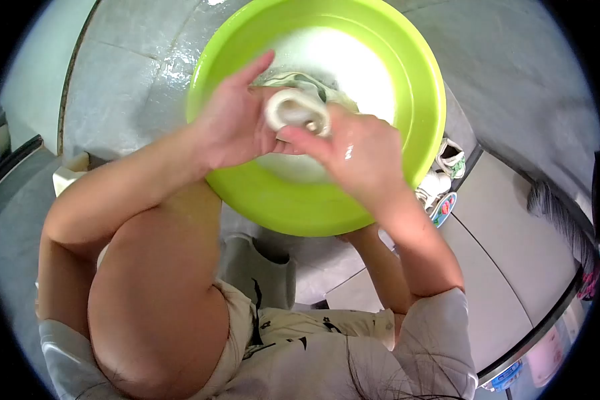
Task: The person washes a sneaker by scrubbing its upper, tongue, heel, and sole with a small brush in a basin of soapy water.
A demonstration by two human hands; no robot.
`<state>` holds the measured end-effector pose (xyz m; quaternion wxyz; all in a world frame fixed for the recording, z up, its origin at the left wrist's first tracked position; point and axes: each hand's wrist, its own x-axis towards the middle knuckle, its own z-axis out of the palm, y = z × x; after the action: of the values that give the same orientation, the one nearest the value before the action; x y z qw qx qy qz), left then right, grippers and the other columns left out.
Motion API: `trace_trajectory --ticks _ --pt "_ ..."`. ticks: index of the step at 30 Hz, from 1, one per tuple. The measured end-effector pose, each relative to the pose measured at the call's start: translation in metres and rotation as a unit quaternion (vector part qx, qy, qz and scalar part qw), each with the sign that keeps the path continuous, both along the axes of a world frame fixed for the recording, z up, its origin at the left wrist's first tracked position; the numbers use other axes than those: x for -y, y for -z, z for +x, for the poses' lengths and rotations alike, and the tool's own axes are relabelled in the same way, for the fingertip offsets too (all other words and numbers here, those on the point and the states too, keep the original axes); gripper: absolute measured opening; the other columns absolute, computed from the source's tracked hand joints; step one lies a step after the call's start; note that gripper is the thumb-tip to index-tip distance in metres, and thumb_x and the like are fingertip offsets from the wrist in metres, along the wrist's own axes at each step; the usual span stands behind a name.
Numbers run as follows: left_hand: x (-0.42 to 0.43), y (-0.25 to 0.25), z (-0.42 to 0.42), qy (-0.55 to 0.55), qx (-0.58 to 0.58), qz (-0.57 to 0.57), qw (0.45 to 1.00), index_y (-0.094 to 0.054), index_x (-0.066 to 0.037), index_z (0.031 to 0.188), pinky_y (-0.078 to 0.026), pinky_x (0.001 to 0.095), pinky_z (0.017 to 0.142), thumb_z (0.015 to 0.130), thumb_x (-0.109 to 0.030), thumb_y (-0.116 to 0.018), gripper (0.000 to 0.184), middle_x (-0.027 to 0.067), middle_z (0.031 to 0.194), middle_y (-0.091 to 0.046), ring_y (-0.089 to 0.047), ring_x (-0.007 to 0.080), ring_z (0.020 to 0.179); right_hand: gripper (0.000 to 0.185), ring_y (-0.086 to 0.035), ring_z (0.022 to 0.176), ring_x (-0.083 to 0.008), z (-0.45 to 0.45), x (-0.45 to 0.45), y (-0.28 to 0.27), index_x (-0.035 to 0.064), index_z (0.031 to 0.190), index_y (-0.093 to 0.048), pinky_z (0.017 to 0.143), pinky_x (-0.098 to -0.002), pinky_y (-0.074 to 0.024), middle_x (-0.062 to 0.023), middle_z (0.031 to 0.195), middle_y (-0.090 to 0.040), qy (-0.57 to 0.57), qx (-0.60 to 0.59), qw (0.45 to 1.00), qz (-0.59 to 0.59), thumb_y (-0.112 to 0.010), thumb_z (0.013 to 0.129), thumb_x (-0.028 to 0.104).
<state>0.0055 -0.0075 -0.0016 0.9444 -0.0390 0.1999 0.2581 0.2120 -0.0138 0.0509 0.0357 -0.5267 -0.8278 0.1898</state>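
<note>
The right hand [367,150] is closed on a white ring-shaped piece [277,115], with the thumb on its near edge. The left hand [230,123] is open, palm up, at the left side of this piece. Farther, inside the green basin [293,213], a pale cloth [300,81] lies in foamy water [370,60].

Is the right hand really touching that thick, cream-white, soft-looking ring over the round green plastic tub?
Touching. The head view shows the right hand holding the cream-white ring, with its thumb pressed over the ring's near edge.
</note>
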Motion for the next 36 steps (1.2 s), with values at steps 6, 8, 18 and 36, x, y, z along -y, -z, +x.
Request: trace_trajectory --ticks 6,8,18,36 --pt "-0.003 -0.008 0.006 -0.082 0.059 -0.046 0.994 -0.043 0.001 0.137 -0.036 0.0443 0.108 0.100 -0.055 -0.026 0.070 0.0125 0.133 -0.055 -0.052 0.0231 0.122 0.067 -0.062 0.044 -0.0284 -0.002 0.001 0.011 0.0036 0.076 -0.062 0.040 -0.0383 -0.0479 -0.0116 0.048 -0.058 0.072 -0.029 0.997 0.009 -0.054 0.084 0.069" --pt "-0.002 -0.012 0.005 -0.067 -0.004 -0.039 0.997 -0.042 0.002 0.137 -0.034 0.0457 0.110 0.100 -0.052 -0.027 0.067 0.0135 0.134 -0.054 -0.051 0.0241 0.124 0.065 -0.062 0.043 -0.0278 -0.012 0.019 0.016 0.0044 0.073 -0.060 0.040 -0.0378 -0.0473 -0.0107 0.047 -0.057 0.018 -0.008 0.999 0.032 -0.055 0.084 0.069" --pt "-0.006 -0.001 0.006 -0.152 -0.176 -0.047 0.971 -0.047 -0.001 0.130 -0.034 0.0503 0.110 0.102 -0.037 -0.039 0.046 0.0138 0.128 -0.057 -0.055 0.0248 0.120 0.061 -0.068 0.061 -0.0327 -0.040 0.030 0.048 0.0042 0.100 -0.063 0.056 -0.0405 -0.0524 -0.0140 0.065 -0.066 0.159 -0.076 0.983 -0.053 -0.064 0.082 0.063" --pt "-0.007 -0.009 0.002 -0.225 -0.102 -0.086 0.965 -0.049 -0.002 0.130 -0.038 0.0411 0.108 0.103 -0.040 -0.036 0.048 0.0107 0.128 -0.057 -0.054 0.0241 0.119 0.063 -0.064 0.054 -0.0389 -0.038 0.035 0.043 0.0036 0.076 -0.056 0.047 -0.0475 -0.0493 -0.0195 0.056 -0.061 0.191 -0.036 0.978 -0.081 -0.057 0.085 0.066"
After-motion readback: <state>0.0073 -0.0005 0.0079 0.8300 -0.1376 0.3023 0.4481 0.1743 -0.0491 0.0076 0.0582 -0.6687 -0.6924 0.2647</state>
